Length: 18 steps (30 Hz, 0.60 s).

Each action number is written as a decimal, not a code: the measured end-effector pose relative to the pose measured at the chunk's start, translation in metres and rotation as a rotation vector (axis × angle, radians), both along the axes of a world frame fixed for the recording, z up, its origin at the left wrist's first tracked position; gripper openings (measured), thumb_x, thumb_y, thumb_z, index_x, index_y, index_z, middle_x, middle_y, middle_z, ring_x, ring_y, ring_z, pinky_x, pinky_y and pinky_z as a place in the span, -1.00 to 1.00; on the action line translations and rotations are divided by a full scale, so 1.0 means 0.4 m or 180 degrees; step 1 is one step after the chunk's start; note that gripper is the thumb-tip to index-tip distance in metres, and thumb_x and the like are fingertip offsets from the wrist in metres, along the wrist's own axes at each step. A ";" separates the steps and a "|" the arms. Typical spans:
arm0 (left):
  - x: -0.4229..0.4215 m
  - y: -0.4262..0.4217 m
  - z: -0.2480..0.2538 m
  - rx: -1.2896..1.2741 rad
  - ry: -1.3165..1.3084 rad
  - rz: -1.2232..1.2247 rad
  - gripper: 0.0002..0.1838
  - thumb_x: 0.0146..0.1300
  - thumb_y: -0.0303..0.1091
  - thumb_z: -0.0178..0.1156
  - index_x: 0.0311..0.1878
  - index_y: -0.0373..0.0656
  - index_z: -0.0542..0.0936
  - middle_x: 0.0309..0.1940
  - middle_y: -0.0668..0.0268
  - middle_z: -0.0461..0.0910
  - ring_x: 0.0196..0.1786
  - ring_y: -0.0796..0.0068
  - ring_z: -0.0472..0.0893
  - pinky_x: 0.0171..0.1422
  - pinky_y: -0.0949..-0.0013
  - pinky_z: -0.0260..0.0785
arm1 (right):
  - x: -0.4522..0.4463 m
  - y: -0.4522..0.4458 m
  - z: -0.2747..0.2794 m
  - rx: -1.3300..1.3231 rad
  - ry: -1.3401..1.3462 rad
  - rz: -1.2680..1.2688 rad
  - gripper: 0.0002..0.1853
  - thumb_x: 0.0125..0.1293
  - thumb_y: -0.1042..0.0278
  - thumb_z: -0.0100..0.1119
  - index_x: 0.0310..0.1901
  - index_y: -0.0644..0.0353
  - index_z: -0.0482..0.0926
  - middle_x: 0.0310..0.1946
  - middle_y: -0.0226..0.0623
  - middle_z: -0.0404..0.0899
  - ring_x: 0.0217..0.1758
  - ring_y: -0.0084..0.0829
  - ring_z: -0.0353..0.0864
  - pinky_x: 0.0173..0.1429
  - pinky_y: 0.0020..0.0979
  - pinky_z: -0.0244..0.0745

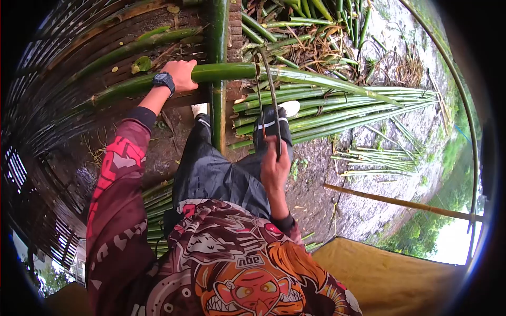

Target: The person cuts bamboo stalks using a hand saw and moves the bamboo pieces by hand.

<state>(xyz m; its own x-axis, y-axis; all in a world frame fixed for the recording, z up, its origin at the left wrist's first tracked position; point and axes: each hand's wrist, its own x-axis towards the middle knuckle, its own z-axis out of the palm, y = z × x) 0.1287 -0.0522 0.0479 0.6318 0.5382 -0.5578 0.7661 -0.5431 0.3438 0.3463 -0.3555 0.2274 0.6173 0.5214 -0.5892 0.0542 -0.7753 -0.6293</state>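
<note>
A thick green bamboo pole (227,71) runs across the view and rests over another bamboo pole (217,118) that crosses beneath it. My left hand (181,75), with a dark watch on its wrist, grips the long pole left of the crossing. My right hand (276,167) is closed around the lower end of a bow saw (274,100). The saw's thin blade meets the long pole to the right of the crossing, where a cut line shows. Beyond that line the pole continues to the right and tapers or splits; which one I cannot tell.
A bundle of cut bamboo (337,113) lies on the ground at right, with a smaller pile of thin bamboo (377,160) nearer. Bamboo scraps and dry husks (327,50) litter the top. A yellow-brown tarp (379,274) hangs at lower right, below a slanting pole (390,201).
</note>
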 end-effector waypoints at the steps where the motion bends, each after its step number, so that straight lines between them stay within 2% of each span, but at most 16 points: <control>1: 0.003 0.006 0.008 -0.0013 0.0024 0.0016 -0.41 -0.02 0.04 0.43 0.01 -0.14 0.57 -0.21 -0.03 0.77 -0.10 -0.13 0.76 0.02 -0.08 0.63 | -0.007 0.043 -0.046 0.0376 -0.0609 0.0278 -0.69 0.64 0.15 0.04 0.11 0.19 0.63 -0.53 -0.27 0.49 -0.49 -0.41 0.46 -0.36 -0.28 0.35; 2: 0.011 -0.014 0.015 -0.0070 0.0027 0.0008 -0.41 -0.03 0.03 0.43 0.00 -0.15 0.58 -0.21 -0.04 0.77 -0.09 -0.13 0.75 0.03 -0.08 0.63 | 0.020 0.086 -0.091 0.0084 -0.0625 0.0497 -0.69 0.63 0.13 0.07 0.08 0.22 0.62 -0.50 -0.06 0.55 -0.49 -0.16 0.53 -0.33 -0.20 0.40; 3: 0.012 -0.015 0.023 -0.0075 -0.0007 0.0032 -0.40 -0.04 0.04 0.44 -0.01 -0.16 0.58 -0.20 -0.06 0.77 -0.09 -0.15 0.75 0.03 -0.09 0.62 | 0.040 0.114 -0.125 0.0260 -0.0281 0.0190 -0.70 0.62 0.15 0.07 0.07 0.22 0.62 -0.47 0.01 0.56 -0.47 -0.06 0.53 -0.32 -0.17 0.41; 4: 0.011 -0.010 0.016 -0.0063 0.0117 -0.0083 -0.40 -0.01 0.06 0.43 0.04 -0.11 0.60 -0.12 -0.04 0.77 -0.04 -0.12 0.76 0.12 -0.09 0.63 | 0.049 0.169 -0.142 0.0528 0.0074 -0.0095 -0.71 0.62 0.17 0.08 0.07 0.23 0.61 -0.44 0.07 0.58 -0.46 0.05 0.53 -0.30 -0.14 0.43; 5: 0.008 0.003 0.008 0.0000 0.0076 -0.0057 -0.40 0.00 0.06 0.43 0.04 -0.11 0.60 -0.12 -0.03 0.77 -0.04 -0.12 0.76 0.11 -0.08 0.63 | 0.049 0.197 -0.139 0.0629 0.0062 -0.0062 -0.71 0.62 0.17 0.08 0.07 0.23 0.61 -0.44 0.07 0.58 -0.46 0.05 0.53 -0.30 -0.14 0.43; 7: 0.006 -0.022 0.022 -0.0069 0.0080 -0.0028 -0.41 0.00 0.04 0.44 0.03 -0.11 0.59 -0.12 -0.03 0.78 -0.02 -0.11 0.76 0.11 -0.08 0.64 | 0.029 0.221 -0.068 0.0648 -0.0731 0.0826 -0.73 0.63 0.21 0.05 0.08 0.21 0.63 -0.50 0.00 0.54 -0.48 -0.19 0.56 -0.32 -0.21 0.42; 8: 0.008 -0.016 0.035 -0.0083 0.0122 0.0022 -0.42 0.00 0.03 0.44 0.03 -0.12 0.59 -0.12 -0.02 0.78 -0.01 -0.10 0.76 0.11 -0.08 0.63 | 0.019 0.223 -0.060 0.0729 -0.0735 0.0897 -0.73 0.63 0.21 0.05 0.08 0.21 0.63 -0.50 0.00 0.54 -0.48 -0.19 0.56 -0.32 -0.21 0.42; 9: -0.001 -0.030 0.020 0.0041 -0.0055 0.0083 -0.42 0.02 0.01 0.43 0.05 -0.12 0.58 -0.13 0.00 0.78 -0.03 -0.09 0.77 0.08 -0.11 0.64 | 0.003 0.196 -0.044 0.0996 -0.0889 0.0891 -0.74 0.62 0.24 0.06 0.08 0.21 0.64 -0.50 -0.19 0.50 -0.47 -0.35 0.47 -0.33 -0.32 0.38; 10: -0.001 -0.052 0.038 0.0186 -0.0050 0.0174 -0.43 0.03 -0.02 0.46 0.05 -0.12 0.57 -0.10 0.08 0.75 0.02 -0.04 0.74 0.08 -0.05 0.63 | -0.016 0.172 -0.023 0.1266 -0.1030 0.0877 -0.74 0.61 0.26 0.06 0.09 0.22 0.65 -0.51 -0.38 0.46 -0.46 -0.52 0.38 -0.33 -0.42 0.33; 12: -0.033 -0.130 0.006 0.1064 -0.0695 0.0194 -0.45 0.05 -0.06 0.48 0.03 -0.11 0.54 -0.05 0.18 0.69 0.14 0.07 0.65 0.22 0.05 0.53 | -0.034 0.168 0.043 0.1075 -0.0687 0.0937 -0.76 0.59 0.31 0.10 0.11 0.21 0.65 -0.51 -0.43 0.44 -0.49 -0.56 0.33 -0.35 -0.45 0.30; 13: -0.034 -0.167 -0.009 0.1142 -0.0623 0.0320 -0.37 0.00 -0.12 0.52 0.12 -0.12 0.53 0.10 0.19 0.62 0.27 0.11 0.56 0.36 0.06 0.40 | -0.030 0.168 0.041 0.1064 -0.0814 0.1264 -0.76 0.52 0.37 0.21 0.13 0.22 0.66 -0.49 -0.34 0.55 -0.54 -0.46 0.45 -0.35 -0.39 0.40; 14: -0.032 -0.197 -0.015 0.1220 -0.0561 0.0432 -0.29 -0.05 -0.17 0.55 0.22 -0.13 0.53 0.26 0.19 0.55 0.40 0.16 0.46 0.50 0.06 0.27 | -0.033 0.192 0.026 0.1131 -0.0813 0.1283 -0.76 0.52 0.37 0.21 0.13 0.22 0.66 -0.49 -0.34 0.55 -0.54 -0.46 0.45 -0.35 -0.39 0.40; 16: -0.043 -0.265 0.016 0.2004 -0.0948 0.0503 -0.41 0.19 -0.19 0.32 0.30 -0.13 0.49 0.19 0.17 0.51 0.35 0.15 0.45 0.45 0.05 0.27 | -0.034 0.273 -0.025 0.2046 -0.1745 0.2551 -0.72 0.46 0.38 0.29 0.15 0.17 0.66 -0.46 -0.23 0.65 -0.56 -0.29 0.59 -0.34 -0.33 0.52; 17: -0.055 -0.307 -0.027 0.1871 -0.1023 0.0582 -0.32 0.27 -0.27 0.22 0.48 -0.13 0.40 0.36 0.16 0.41 0.49 0.09 0.35 0.58 -0.01 0.18 | -0.025 0.313 -0.070 0.2057 -0.1945 0.3010 -0.59 0.31 0.38 0.38 0.20 0.02 0.64 -0.44 -0.31 0.62 -0.47 -0.23 0.64 -0.38 -0.25 0.54; 18: -0.067 -0.342 -0.033 0.1891 -0.1055 0.0547 -0.32 0.27 -0.27 0.22 0.48 -0.13 0.40 0.36 0.16 0.41 0.49 0.09 0.35 0.58 -0.01 0.18 | -0.030 0.362 -0.095 0.2026 -0.2066 0.3361 -0.54 0.27 0.28 0.39 0.23 -0.05 0.62 -0.40 -0.35 0.58 -0.40 -0.27 0.66 -0.33 -0.24 0.57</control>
